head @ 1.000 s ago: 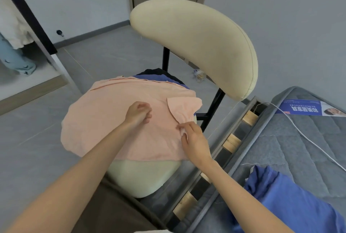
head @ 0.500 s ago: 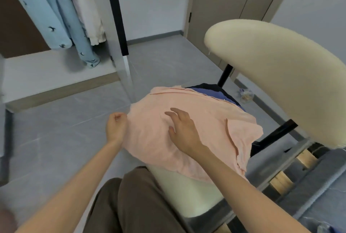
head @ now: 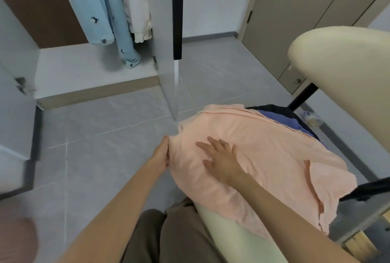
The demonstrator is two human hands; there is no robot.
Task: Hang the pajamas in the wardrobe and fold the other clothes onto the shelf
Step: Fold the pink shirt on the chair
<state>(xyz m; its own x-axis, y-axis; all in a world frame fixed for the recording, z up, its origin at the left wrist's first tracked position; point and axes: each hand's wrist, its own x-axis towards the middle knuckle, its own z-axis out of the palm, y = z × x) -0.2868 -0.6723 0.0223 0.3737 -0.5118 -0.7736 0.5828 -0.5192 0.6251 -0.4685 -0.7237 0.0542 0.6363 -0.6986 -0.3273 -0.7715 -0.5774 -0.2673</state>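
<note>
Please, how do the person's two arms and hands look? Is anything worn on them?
The left hand and the right hand wear no gloves, and no ring, watch or bracelet shows. Both arms are bare up to the picture's edge, with no sleeves visible.

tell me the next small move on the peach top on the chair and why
Probably fold its left edge over toward the right: the left hand pinches the left edge of the peach top, the right hand lies flat on it like an anchor, and it lies spread over the chair seat.
</note>
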